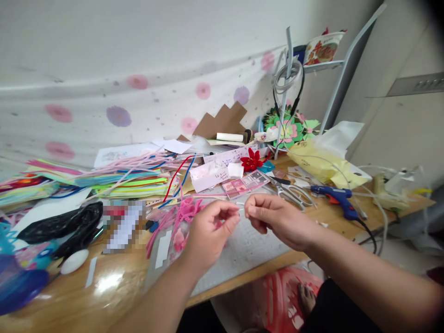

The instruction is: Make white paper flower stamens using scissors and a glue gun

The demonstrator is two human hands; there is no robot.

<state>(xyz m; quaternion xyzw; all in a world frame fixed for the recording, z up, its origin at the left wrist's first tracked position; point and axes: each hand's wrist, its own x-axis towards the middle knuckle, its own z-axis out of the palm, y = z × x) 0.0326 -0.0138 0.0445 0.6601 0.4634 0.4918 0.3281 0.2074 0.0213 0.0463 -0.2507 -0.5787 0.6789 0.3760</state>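
Note:
Both my hands meet over the grey cutting mat at the front of the wooden desk. My left hand is closed in a pinch, thumb against fingertips. My right hand is also pinched, its fingertips almost touching the left ones. Between them is something thin and pale that I cannot make out. A tangle of pink pipe cleaners lies just left of my left hand.
Scissors and a blue glue gun lie to the right. A red paper flower, a pink palette, stacked coloured paper strips, a black bag and a yellow bag crowd the desk. A red stool stands below.

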